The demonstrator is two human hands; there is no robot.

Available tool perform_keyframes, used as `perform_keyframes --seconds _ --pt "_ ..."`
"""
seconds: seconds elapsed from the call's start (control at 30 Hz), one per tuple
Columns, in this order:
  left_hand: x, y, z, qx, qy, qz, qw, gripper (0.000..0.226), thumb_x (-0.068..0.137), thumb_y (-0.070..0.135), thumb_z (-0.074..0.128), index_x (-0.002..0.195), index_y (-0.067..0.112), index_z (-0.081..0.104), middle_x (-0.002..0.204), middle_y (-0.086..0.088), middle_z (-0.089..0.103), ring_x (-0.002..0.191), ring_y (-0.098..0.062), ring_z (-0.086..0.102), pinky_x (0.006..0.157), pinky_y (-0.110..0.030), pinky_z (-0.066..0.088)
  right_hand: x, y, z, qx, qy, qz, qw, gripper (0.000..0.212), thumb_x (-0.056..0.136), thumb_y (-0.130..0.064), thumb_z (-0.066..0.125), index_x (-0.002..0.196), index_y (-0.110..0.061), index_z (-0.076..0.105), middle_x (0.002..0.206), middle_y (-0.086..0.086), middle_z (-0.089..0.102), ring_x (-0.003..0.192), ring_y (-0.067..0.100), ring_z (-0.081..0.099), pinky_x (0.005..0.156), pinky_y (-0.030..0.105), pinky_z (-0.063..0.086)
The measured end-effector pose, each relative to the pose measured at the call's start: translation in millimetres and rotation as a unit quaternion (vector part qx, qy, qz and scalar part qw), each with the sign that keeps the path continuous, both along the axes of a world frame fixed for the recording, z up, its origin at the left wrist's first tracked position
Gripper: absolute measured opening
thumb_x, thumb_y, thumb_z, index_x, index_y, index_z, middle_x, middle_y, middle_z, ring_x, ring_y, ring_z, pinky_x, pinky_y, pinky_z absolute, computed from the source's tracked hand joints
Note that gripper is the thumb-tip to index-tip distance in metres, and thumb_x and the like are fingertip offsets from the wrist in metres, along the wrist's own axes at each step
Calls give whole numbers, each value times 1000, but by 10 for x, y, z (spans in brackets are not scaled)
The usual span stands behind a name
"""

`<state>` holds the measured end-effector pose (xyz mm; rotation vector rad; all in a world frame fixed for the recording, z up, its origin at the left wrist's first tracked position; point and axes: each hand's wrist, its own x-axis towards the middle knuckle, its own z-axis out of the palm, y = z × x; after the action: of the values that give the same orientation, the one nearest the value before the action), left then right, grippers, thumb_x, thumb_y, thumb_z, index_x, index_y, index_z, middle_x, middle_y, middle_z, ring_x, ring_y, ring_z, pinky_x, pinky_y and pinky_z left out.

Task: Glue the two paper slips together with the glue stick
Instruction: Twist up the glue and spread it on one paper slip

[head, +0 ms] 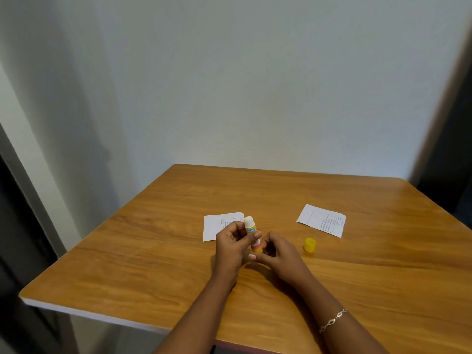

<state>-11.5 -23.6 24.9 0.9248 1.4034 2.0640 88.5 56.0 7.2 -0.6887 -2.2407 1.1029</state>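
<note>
An uncapped yellow glue stick (250, 227) stands upright above the wooden table (153, 251), its white glue tip showing at the top. My left hand (231, 247) grips its barrel, and my right hand (277, 254) holds its lower end with the fingertips. Its yellow cap (309, 245) stands on the table just right of my right hand. One white paper slip (217, 227) lies flat behind my left hand, partly hidden by it. The second paper slip (322, 220) lies flat farther right, apart from the first.
The table stands against a pale wall (255, 85). Its left edge (76, 311) and front corner are near. A dark doorway or curtain shows at far left and far right. A bracelet (332, 320) circles my right wrist.
</note>
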Motion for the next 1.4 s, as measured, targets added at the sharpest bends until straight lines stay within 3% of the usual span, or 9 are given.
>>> perform_keyframes --seconds 0.2,0.4,0.53,0.67,0.77,0.93,1.13,1.27,1.4 --pt "-26 24 -38 -11 -13 -19 1000 15 75 1 66 90 5 66 82 -5 68 72 -3 64 65 -16 52 65 19 56 -60 21 94 994 2 85 -16 60 83 -17 61 76 -2 61 69 5 53 66 21 41" --pt "-3 1 -1 9 2 13 1000 16 73 -6 67 74 7 58 65 -1 57 56 1 56 55 -13 48 22 -2 7 -18 27 28 999 43 61 -41 76 92 -17 59 83 1 61 72 14 52 67 30 43" --pt "-1 20 -18 2 8 5 1000 19 69 -8 69 70 7 56 54 8 59 53 2 54 52 -13 46 -11 2 -18 12 22 -1 1000 27 71 -25 75 77 -17 50 72 -4 53 65 11 44 62 31 36" --pt "-14 24 -33 8 -1 -4 1000 14 71 -6 68 73 6 61 60 4 61 57 -1 54 55 -14 46 47 23 8 -60 33 69 995 6 80 -23 62 82 -18 59 79 3 62 73 15 52 70 37 42" --pt "-27 17 -37 15 -5 0 1000 12 72 -3 68 77 4 60 67 -4 56 59 -3 53 57 -14 46 68 5 53 -82 43 97 991 15 85 -19 56 93 -10 65 87 9 66 80 16 57 75 33 45" --pt "-23 14 -29 12 -3 21 1000 20 69 -6 70 72 3 52 59 0 52 51 -2 51 51 -15 44 12 -35 32 17 1 24 1000 32 68 -33 77 85 -17 55 80 1 58 67 10 46 61 24 37" --pt "-26 10 -42 -5 -2 24 1000 19 68 -3 72 71 1 54 60 -1 55 54 -5 52 54 -18 46 28 -6 24 5 -7 51 999 17 75 -36 61 81 -21 56 81 5 61 73 14 50 70 39 43" --pt "-27 4 -29 -1 -16 21 1000 18 70 -2 70 72 2 53 63 -6 50 54 -4 50 53 -18 46 82 -11 72 -53 11 120 991 19 86 -22 53 92 -8 64 82 0 62 74 5 54 69 22 42" --pt "-14 -10 -14 2 -17 19 1000 20 70 -2 71 71 3 51 59 -2 54 52 -3 54 51 -17 48 36 -45 29 26 -8 49 998 32 73 -33 73 95 -16 58 83 1 63 70 11 51 64 26 41"
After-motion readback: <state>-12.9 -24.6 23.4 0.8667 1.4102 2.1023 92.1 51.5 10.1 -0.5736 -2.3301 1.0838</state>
